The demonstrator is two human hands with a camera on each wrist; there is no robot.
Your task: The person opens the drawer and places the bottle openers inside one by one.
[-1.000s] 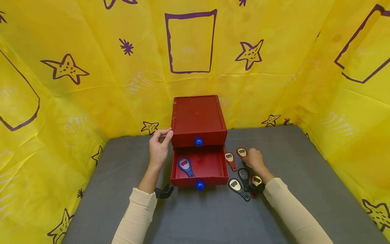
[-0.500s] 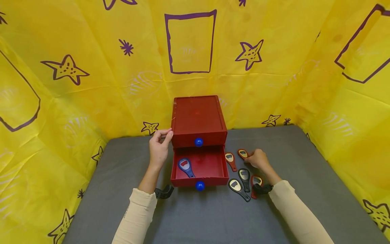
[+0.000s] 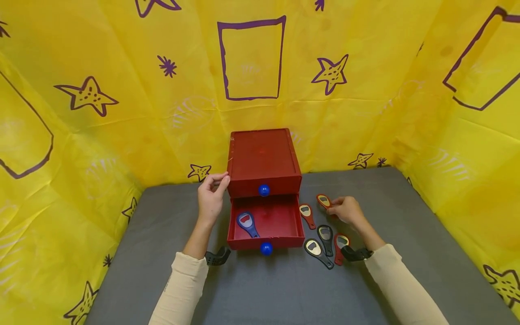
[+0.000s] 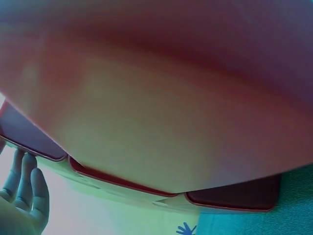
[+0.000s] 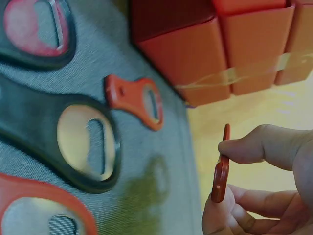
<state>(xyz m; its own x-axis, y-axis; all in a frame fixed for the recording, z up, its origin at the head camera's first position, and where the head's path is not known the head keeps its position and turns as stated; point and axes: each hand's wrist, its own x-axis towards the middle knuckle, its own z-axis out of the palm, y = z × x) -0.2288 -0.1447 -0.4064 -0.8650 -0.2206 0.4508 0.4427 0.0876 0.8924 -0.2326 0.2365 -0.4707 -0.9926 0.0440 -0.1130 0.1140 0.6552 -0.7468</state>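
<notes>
My right hand [image 3: 348, 210] pinches a red bottle opener [image 3: 323, 200] between thumb and fingers, right of the red drawer cabinet [image 3: 264, 153]. The right wrist view shows the held bottle opener [image 5: 221, 178] edge-on, raised off the table. My left hand [image 3: 210, 198] touches the cabinet's left front edge with its fingertips; in the left wrist view its fingers [image 4: 39, 193] lie fairly straight against the side. The lower drawer [image 3: 280, 219] is pulled out, with a blue bottle opener [image 3: 246, 221] lying at its left. Above it, the upper drawer [image 3: 280, 186] is closed.
Beside the drawer on the grey table [image 3: 260, 293] lie a red bottle opener [image 3: 306, 214], two black ones and another red bottle opener [image 3: 340, 246], partly under the right wrist's black strap. A yellow patterned cloth [image 3: 162, 113] rises behind and at both sides.
My right hand has drawn back slightly to the right and lifted the red bottle opener, which has turned a little. The left hand stays at the cabinet's edge.
</notes>
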